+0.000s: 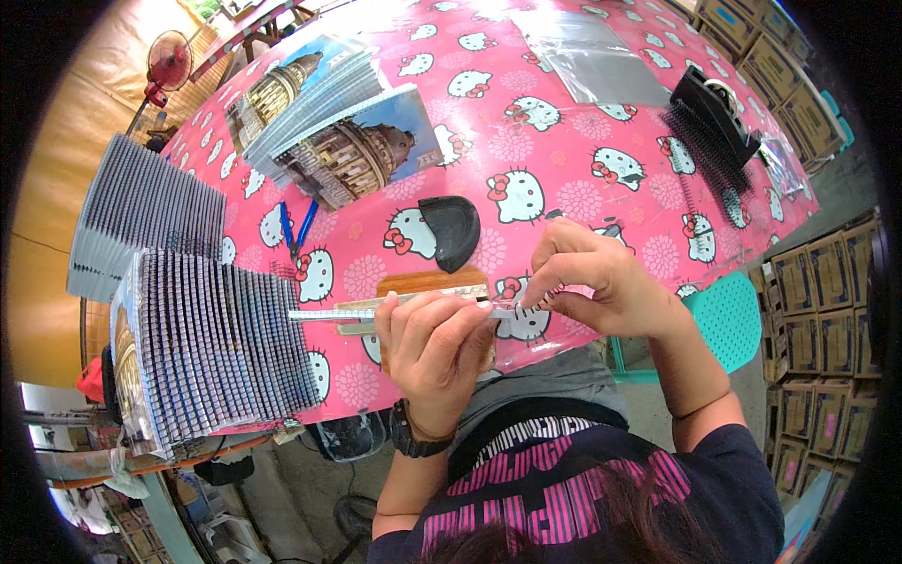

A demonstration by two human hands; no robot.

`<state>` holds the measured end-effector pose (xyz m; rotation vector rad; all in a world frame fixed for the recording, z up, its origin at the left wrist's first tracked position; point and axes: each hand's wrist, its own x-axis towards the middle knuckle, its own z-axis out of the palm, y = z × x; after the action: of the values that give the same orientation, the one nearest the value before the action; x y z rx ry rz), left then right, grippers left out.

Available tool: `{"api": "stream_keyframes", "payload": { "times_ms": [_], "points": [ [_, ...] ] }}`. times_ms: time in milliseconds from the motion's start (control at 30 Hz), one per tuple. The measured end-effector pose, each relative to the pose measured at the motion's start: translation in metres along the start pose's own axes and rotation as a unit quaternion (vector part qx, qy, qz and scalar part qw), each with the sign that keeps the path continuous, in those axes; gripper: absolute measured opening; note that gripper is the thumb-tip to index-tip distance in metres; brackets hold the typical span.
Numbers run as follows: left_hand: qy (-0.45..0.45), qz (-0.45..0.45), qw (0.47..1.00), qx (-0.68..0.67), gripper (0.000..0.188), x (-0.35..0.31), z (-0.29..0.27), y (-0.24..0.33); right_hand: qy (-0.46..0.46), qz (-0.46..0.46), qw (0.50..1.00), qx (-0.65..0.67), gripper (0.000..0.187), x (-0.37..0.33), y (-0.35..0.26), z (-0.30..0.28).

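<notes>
My left hand, with a dark watch on its wrist, is closed around a thin book held edge-on, its perforated edge facing up. Beneath it lies a brown wooden board with pale strips on it. At the book's right end, my right hand is pinched; a thin, clear strand seems to run by its fingertips, too fine to make out. A black half-round pad sits just beyond the board. Blue-handled pliers rest to the left.
Stacks of spiral-bound books line the left edge, with another stack behind. Farther back, books with a domed building on the cover lean over. Clear plastic sheets and black coils lie far right. A turquoise stool stands right.
</notes>
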<state>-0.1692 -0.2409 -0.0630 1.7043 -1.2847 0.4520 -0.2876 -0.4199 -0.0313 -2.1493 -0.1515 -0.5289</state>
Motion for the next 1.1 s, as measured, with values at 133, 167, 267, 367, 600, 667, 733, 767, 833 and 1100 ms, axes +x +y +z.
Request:
{"api": "stream_keyframes", "payload": {
  "times_ms": [133, 167, 267, 367, 600, 667, 733, 767, 833, 1100],
  "points": [
    [0.004, -0.005, 1.0, -0.005, 0.02, 0.0, 0.0, -0.001, -0.023, -0.004, 0.999, -0.022, 0.026, -0.003, 0.001, -0.001],
    [0.003, -0.008, 1.0, -0.003, 0.02, 0.003, 0.0, -0.001, -0.033, 0.001, 0.999, -0.028, 0.028, -0.004, 0.001, -0.001],
    [-0.004, -0.02, 1.0, 0.006, 0.02, 0.008, 0.0, 0.001, -0.034, 0.055, 0.998, -0.026, 0.032, -0.006, -0.001, 0.004],
    [0.002, -0.019, 1.0, 0.013, 0.02, 0.008, 0.003, 0.003, 0.011, 0.043, 0.999, -0.031, 0.029, 0.0, -0.01, 0.005],
    [0.006, 0.007, 1.0, 0.014, 0.015, 0.007, 0.008, -0.003, 0.092, -0.054, 0.99, -0.093, 0.027, 0.001, 0.004, 0.012],
    [0.013, -0.001, 1.0, 0.004, 0.015, 0.009, 0.01, -0.004, 0.088, -0.074, 0.985, -0.127, 0.027, 0.002, 0.005, 0.011],
    [0.016, -0.005, 1.0, -0.003, 0.015, 0.009, 0.01, -0.006, 0.074, -0.041, 0.992, -0.098, 0.023, 0.002, 0.004, 0.011],
    [0.015, -0.005, 1.0, -0.004, 0.016, 0.009, 0.01, -0.007, 0.067, -0.025, 0.994, -0.083, 0.021, 0.002, 0.003, 0.011],
    [0.011, -0.003, 1.0, -0.007, 0.017, 0.009, 0.009, -0.008, 0.012, 0.019, 0.998, -0.066, 0.028, 0.0, 0.002, 0.008],
    [-0.141, -0.012, 0.99, 0.018, 0.019, 0.018, -0.012, 0.004, -0.096, 0.134, 0.986, 0.03, 0.041, 0.006, -0.018, 0.004]
  ]
}}
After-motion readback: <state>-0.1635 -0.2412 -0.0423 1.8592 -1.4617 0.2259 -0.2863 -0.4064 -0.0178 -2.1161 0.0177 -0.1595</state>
